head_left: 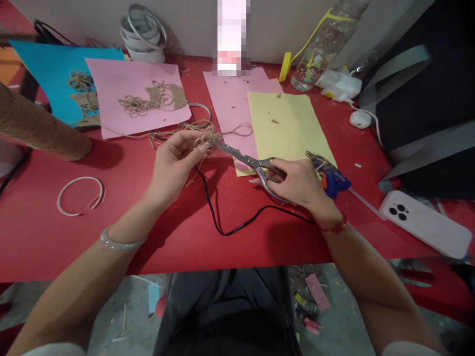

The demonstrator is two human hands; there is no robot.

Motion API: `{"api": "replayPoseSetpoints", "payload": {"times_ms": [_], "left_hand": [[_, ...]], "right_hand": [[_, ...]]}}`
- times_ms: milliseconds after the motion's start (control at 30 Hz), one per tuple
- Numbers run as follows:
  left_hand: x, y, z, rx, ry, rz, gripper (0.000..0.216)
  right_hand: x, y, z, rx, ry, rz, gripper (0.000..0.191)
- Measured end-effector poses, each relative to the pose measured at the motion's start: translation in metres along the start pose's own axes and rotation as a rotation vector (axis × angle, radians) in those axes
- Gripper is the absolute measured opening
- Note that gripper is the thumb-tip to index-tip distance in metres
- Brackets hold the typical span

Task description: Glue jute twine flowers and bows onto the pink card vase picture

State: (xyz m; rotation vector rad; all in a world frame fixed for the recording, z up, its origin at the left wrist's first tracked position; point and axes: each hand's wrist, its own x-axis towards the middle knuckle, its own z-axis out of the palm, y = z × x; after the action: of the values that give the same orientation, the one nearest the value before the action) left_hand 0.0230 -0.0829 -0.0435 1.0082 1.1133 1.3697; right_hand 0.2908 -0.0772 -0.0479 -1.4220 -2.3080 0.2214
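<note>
- Pinching looped tan twine bundle [208, 138] finger-and-thumb in left hand [173, 162], above flat red tabletop [174, 242].
- Gripping silver metal scissors [251, 161] in right hand [299, 182], pointed at the bundle.
- Apparently looped already, seemingly not fully trimmed.

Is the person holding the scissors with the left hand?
No, the right hand holds the scissors, while the left hand pinches the looped twine.

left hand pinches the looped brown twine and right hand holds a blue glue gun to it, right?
No: the head view shows grey metal scissors in the right hand; the blue glue gun lies nearby. The left hand does pinch the looped brown twine.
</note>
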Motion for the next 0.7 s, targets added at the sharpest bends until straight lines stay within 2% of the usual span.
{"api": "replayPoseSetpoints", "payload": {"times_ms": [700], "left_hand": [[0.0015, 0.0, -0.0005, 0.001, 0.009, 0.007, 0.016]], "right_hand": [[-0.0009, 0.0009, 0.0013, 0.03, -0.031, -0.01, 0.049]]}}
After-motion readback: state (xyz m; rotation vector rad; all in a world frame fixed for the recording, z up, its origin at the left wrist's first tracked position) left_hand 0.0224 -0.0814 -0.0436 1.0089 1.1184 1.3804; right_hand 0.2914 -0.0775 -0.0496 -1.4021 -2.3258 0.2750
